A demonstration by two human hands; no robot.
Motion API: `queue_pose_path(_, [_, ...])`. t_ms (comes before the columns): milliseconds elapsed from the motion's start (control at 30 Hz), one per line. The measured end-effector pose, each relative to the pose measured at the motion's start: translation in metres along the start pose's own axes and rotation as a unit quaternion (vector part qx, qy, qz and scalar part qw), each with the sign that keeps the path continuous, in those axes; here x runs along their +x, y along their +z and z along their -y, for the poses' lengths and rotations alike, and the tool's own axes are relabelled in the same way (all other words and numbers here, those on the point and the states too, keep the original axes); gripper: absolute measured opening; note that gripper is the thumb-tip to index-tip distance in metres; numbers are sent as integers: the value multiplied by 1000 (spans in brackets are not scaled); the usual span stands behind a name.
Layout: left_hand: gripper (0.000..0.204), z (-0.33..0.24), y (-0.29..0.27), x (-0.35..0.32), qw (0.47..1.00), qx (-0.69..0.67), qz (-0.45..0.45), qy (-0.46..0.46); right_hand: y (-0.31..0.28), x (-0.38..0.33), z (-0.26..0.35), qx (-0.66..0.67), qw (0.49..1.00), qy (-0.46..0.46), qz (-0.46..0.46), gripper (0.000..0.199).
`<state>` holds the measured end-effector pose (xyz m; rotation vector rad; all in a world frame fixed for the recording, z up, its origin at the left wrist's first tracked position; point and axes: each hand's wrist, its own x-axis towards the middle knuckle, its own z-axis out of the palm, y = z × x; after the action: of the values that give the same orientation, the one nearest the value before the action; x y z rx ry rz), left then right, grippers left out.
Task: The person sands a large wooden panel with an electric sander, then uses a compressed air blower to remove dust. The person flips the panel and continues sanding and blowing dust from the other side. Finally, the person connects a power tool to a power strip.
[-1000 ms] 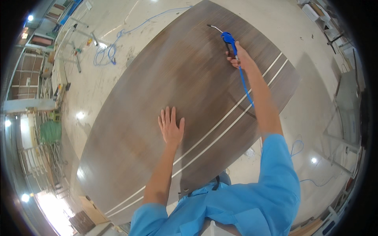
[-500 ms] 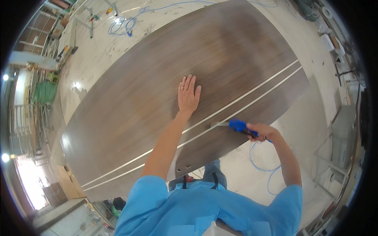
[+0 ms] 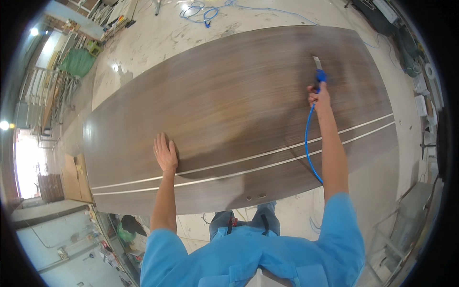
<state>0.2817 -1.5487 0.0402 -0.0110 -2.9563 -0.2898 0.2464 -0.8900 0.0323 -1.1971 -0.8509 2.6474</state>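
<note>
A large brown wood-grain door panel [image 3: 239, 110] lies flat in front of me. Two pale strips [image 3: 239, 163] run along its near side, and two small holes [image 3: 255, 197] show by its near edge. My left hand [image 3: 166, 154] rests on the panel's left part, just beyond the strips, fingers stretched out and palm down. Farther out on the right, my right hand [image 3: 321, 96] is wrapped round a blue air blow gun [image 3: 321, 75]. Its silvery nozzle [image 3: 316, 61] points away from me over the far right of the panel. A blue hose [image 3: 307, 138] trails from the gun back past my right forearm.
More blue hose [image 3: 203, 13] lies coiled on the pale floor beyond the panel. Metal racks and a green bundle [image 3: 76, 62] stand at the left, near a cardboard box [image 3: 76, 178]. Shelves and a metal frame [image 3: 399, 234] line the right.
My right hand has swung the blow gun from the near side out to the panel's far right. My left hand now lies farther left on the panel. The view has turned.
</note>
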Motion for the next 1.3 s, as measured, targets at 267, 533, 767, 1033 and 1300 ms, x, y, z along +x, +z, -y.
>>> queue_pose_path(267, [60,11,4,2,998,-12,-13,-59,99,-67,-124,-615,637,272,377,58])
queue_pose_path(533, [61,6,5,1,999,3,-16,-46,144,45,-107,75,996,-41,11,54])
queue_pose_path(767, [57,28,1,-8,992,-120,-10,25,224,-63,-291,-400,865,167,252,62])
queue_pose_path(1033, [56,286,-63,-66,997,13,16,73,135,-253,-265,-730,553,286,283,54])
queue_pose_path(1300, [60,395,-87,-111,996,12,-11,-87,58,-293,-312,-302,934,176,71,45])
